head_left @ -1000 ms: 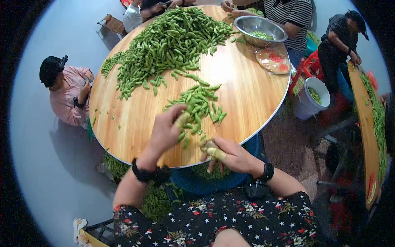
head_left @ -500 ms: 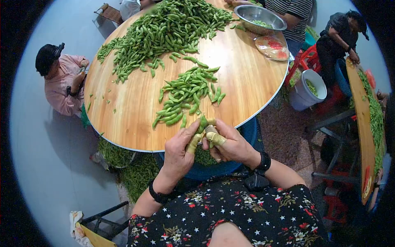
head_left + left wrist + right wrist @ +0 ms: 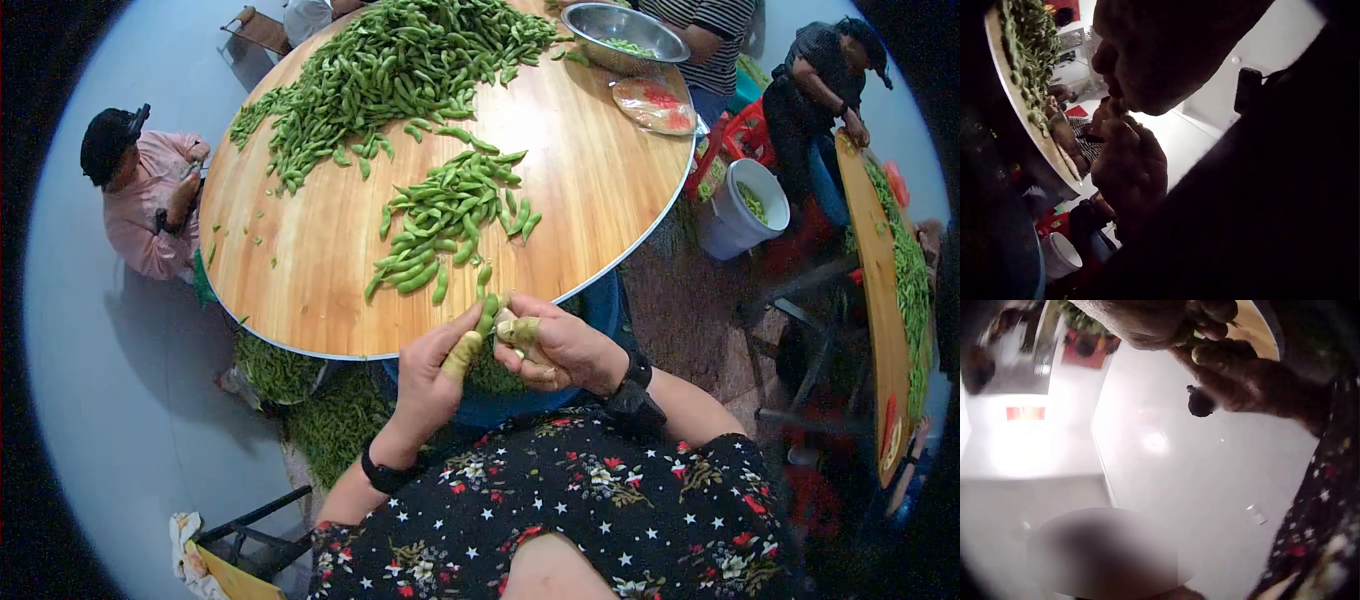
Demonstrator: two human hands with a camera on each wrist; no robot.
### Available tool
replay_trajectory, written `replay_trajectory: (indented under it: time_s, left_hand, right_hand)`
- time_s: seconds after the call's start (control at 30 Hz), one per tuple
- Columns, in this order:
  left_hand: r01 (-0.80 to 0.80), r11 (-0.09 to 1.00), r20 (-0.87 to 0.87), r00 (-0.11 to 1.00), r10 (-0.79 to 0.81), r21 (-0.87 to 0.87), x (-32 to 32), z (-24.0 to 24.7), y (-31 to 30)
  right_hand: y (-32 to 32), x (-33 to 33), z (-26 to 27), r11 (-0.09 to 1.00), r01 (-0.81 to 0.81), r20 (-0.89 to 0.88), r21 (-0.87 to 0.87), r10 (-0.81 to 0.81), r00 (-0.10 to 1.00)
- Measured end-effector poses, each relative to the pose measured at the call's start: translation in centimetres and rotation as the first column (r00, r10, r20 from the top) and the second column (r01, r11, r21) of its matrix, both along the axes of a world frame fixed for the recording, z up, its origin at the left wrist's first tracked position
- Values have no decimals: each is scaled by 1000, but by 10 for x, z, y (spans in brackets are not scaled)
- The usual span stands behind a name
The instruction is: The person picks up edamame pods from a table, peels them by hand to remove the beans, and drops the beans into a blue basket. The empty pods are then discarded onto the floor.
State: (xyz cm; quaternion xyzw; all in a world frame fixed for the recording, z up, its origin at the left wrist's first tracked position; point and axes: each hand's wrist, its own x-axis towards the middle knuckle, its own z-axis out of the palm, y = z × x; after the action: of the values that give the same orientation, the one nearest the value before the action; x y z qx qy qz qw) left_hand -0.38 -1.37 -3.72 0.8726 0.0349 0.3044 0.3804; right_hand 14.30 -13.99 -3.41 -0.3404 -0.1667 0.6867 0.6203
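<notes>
In the head view both hands meet at the near edge of a round wooden table. My left hand pinches a green soybean pod between thumb and fingers. The curled fingers of my right hand close on the pod's other side, and pale bits show between them. Yellowish-green coverings wrap both thumbs. Just beyond lies a small heap of pods; farther back rises a much larger pile of pods. Both wrist views are dark, with the fingertips of the two hands close together.
A steel bowl and a plastic-wrapped packet sit at the table's far right. Under the near edge stands a blue tub. A white bucket holds pods on the right. Several people work around, one in pink at left.
The left hand came back from the small heap to the right hand with a pod. Since then both hands have stayed together, the right-hand fingers curling tighter. The view tilted slightly.
</notes>
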Motion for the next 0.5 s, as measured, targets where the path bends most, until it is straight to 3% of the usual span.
replay_trajectory:
  time_s: [0.03,0.07,0.1,0.13,0.2,0.23,0.27,0.3,0.33,0.37,0.4,0.47,0.5]
  left_hand:
    - [-31,872,-124,992,-34,-489,-3,-4,-4]
    - [-123,519,-217,968,-123,-846,-7,-9,-7]
    - [-37,321,-106,974,-200,-946,-7,-15,-7]
    - [-38,318,-106,974,-199,-947,-9,-17,-7]
    - [0,64,-15,970,-243,-998,-10,-16,-6]
    - [1,63,-14,970,-242,-998,-12,-14,-6]
    - [-61,466,-175,963,-205,-882,-14,-12,-5]
    - [-111,786,-307,946,-104,-608,-15,-8,-5]
    - [-113,786,-306,947,-100,-607,-14,-3,-5]
    - [-70,972,-221,975,19,-225,-10,6,-6]
    - [-69,977,-93,992,90,204,-8,14,-8]
    - [-92,974,-80,991,111,207,-5,19,-14]
    - [-114,990,-88,989,121,77,-3,16,-14]
  right_hand:
    - [0,1,-4,999,-14,-46,-37,12,999]
    - [-2,1,-9,996,-33,-94,-77,26,995]
    - [-1,1,-15,996,-53,-116,-75,44,992]
    - [-3,0,-18,995,-54,-116,-79,45,992]
    - [-5,0,-16,996,-84,-181,-39,76,981]
    - [-6,-1,-13,996,-86,-180,-40,77,981]
    - [-8,0,-10,995,-79,-79,-69,74,994]
    - [-8,-1,-6,993,-70,21,-97,72,997]
    - [-9,-1,-2,993,-74,22,-96,76,997]
    - [-10,-3,3,991,-63,132,-119,79,988]
    - [-10,-4,8,989,-49,240,-140,82,967]
    - [-12,-5,20,993,-23,346,-120,63,936]
    - [-13,-5,22,995,4,445,-103,42,894]
